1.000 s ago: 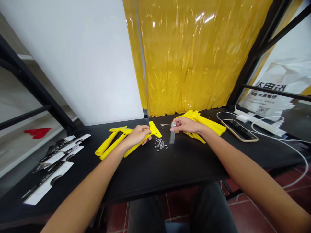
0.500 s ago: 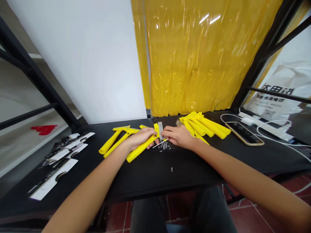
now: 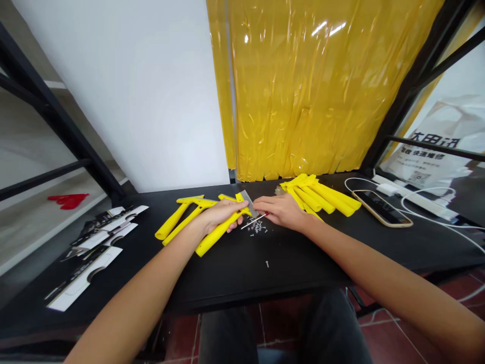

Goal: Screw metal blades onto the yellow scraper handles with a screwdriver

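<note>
My left hand (image 3: 224, 215) is wrapped round a yellow T-shaped scraper handle (image 3: 212, 241), its grip slanting down to the left. A flat grey metal strip (image 3: 249, 201) lies along the handle's head, between my two hands. The fingertips of my right hand (image 3: 282, 210) are by the strip's right side. The same hand holds a thin screwdriver (image 3: 253, 222), its metal shaft pointing left and a bit of red showing at the fingers. Beneath the hands is a scatter of small screws and nuts (image 3: 257, 227). My right fingertips are partly hidden.
Two yellow scrapers (image 3: 172, 220) lie left of my hand, and a pile of yellow handles (image 3: 320, 194) lies right. A phone (image 3: 382, 207), a power strip (image 3: 424, 199) and white cables sit farther right. Printed cards (image 3: 85, 278) lie left. One screw (image 3: 267, 264) is near the front edge.
The metal strip has tilted from nearly upright to a slant along the head of the yellow handle. That handle has turned slightly in my left hand. The screwdriver stays in my right hand.
</note>
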`<state>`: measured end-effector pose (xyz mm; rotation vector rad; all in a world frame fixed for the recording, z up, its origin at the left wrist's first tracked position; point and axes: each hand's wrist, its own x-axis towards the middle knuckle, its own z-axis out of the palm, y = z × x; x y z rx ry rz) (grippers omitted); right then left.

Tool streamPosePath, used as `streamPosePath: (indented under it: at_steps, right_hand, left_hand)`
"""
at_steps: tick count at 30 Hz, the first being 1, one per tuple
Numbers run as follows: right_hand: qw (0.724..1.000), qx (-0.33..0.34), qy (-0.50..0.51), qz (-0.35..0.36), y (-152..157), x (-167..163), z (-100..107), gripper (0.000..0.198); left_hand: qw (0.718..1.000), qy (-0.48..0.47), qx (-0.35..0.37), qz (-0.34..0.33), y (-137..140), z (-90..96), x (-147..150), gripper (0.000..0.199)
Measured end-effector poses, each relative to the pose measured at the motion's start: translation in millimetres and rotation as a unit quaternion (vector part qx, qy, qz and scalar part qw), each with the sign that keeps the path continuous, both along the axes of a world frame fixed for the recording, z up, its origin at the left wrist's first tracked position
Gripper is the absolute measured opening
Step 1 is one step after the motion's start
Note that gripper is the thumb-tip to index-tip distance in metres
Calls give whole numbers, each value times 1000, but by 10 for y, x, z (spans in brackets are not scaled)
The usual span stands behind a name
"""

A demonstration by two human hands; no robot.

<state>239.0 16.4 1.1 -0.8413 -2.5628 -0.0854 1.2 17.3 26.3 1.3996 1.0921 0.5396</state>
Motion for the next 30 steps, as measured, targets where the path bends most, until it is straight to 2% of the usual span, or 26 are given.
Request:
streamPosePath:
  at_steps: [5,10,12,15,17,19,23,30]
  right_hand:
    - [999,-33,41,4,6,10,-5,37]
    - [987,-97,129,-12,-44,-29,23,33]
    - [971,-150,185,-8,-42,-68,24,27]
    - [925,-248,286,-18,-6,-133,-7,30]
    - [900,-303,314,-18,22,-166,-44,34]
    - [886,-340,315,-9,41,-183,-78,34]
    - [869,-357,342,-8,54,-184,-104,34]
    - [879,-324,348,-14,45,-174,-42,27]
  left_hand:
    - [999,13,12,-42,-28,41,-9,45]
    - [999,4,46,-17,-21,49,-19,40]
    - [999,3,52,-12,-19,44,-16,36]
    - [997,-2,73,-11,-33,39,5,30]
    - [996,-2,93,-13,-50,40,26,26]
    - [994,4,111,-16,-64,44,45,24]
    - [989,15,146,-32,-74,54,54,26]
    - [988,31,148,-26,-98,102,54,27]
